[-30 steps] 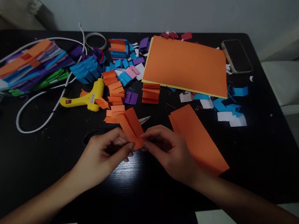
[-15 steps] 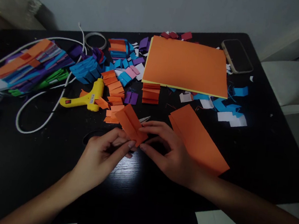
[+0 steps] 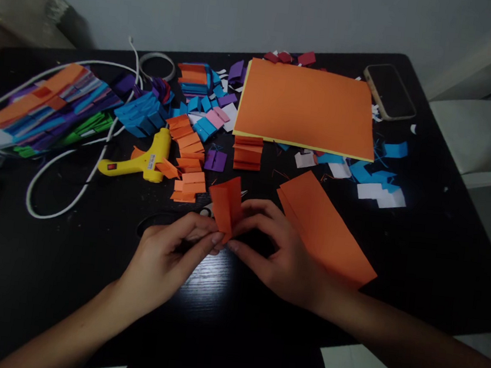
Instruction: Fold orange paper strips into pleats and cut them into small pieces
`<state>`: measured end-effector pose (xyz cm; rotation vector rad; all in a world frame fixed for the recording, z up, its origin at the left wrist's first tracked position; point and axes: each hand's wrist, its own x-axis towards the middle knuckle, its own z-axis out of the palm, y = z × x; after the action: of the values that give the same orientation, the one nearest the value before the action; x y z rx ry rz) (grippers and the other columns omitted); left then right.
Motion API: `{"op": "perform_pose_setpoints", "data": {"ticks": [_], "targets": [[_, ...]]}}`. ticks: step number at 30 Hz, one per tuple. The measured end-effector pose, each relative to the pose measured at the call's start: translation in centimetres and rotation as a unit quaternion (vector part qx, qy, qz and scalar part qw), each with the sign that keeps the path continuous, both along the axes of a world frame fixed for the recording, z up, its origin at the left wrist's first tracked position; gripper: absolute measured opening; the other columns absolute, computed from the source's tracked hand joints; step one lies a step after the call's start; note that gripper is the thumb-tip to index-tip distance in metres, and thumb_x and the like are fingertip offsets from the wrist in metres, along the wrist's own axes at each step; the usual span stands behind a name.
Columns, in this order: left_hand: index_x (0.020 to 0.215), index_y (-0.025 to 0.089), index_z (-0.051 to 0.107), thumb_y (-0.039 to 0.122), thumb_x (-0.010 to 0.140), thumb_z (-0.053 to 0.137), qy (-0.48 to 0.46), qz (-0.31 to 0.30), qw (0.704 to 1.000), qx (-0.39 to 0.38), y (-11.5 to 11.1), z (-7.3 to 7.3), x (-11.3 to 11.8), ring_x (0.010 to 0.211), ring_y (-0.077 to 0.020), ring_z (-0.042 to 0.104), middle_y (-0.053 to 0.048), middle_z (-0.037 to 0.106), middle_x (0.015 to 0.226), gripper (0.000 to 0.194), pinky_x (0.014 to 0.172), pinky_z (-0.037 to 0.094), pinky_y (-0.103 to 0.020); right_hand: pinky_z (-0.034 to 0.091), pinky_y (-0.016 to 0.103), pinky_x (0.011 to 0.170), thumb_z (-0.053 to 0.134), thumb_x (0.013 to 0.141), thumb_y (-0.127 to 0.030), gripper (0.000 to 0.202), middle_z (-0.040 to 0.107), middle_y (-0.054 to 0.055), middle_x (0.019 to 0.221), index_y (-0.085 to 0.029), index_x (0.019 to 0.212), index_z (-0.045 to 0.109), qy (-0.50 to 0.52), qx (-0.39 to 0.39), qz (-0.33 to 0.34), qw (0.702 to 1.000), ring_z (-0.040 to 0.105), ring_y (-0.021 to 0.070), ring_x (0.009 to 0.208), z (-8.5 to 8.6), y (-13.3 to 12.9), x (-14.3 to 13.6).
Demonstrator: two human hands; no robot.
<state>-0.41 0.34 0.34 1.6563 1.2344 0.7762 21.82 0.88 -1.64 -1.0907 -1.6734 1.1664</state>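
Between my two hands a small folded piece of orange paper (image 3: 227,202) stands upright with a crease down it. My left hand (image 3: 176,244) pinches its lower left corner between thumb and fingers. My right hand (image 3: 276,249) grips the lower right side, thumb at the bottom edge and fingers curled behind. Scissors (image 3: 207,210) lie on the table behind the paper, mostly hidden by it and my hands. To the right, partly under my right forearm, is a larger folded orange sheet (image 3: 324,228).
A yellow glue gun (image 3: 153,159) lies left of several orange folded pieces (image 3: 191,154). Behind are stacked orange sheets (image 3: 307,105), a phone (image 3: 389,92), a tape roll (image 3: 157,66) and blue paper scraps (image 3: 373,175). A white cable (image 3: 49,218) loops across the left side.
The small orange paper has swung from leaning left to nearly upright, its fold closing. My right fingers have moved in behind it. More of the scissors' handle shows.
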Motion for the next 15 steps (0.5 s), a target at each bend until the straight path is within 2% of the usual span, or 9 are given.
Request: {"op": "perform_pose_setpoints", "data": {"ticks": [6,15], "targets": [[0.099,0.02,0.074,0.021,0.098,0.072,-0.03,0.006,0.999,-0.04,0.06,0.21,0.28,0.07,-0.0123,0.078,0.002,0.08,0.078,0.002,0.068,0.062,-0.018,0.063,0.035,0.089,0.081,0.091,-0.018,0.007,0.07,0.006,0.118,-0.022,0.094,0.076,0.011,-0.032,-0.024,0.999,0.074,0.0196,0.104,-0.41,-0.11,-0.11],[0.09,0.019,0.076,0.027,0.1,0.068,-0.052,0.006,0.988,-0.143,0.05,0.43,0.39,0.064,-0.0134,0.078,0.0,0.079,0.072,0.014,0.063,0.063,-0.019,0.064,0.033,0.085,0.08,0.09,-0.017,0.006,0.069,0.006,0.117,-0.02,0.092,0.075,0.004,-0.008,-0.028,1.0,0.074,0.0184,0.099,-0.09,-0.24,-0.29]]}}
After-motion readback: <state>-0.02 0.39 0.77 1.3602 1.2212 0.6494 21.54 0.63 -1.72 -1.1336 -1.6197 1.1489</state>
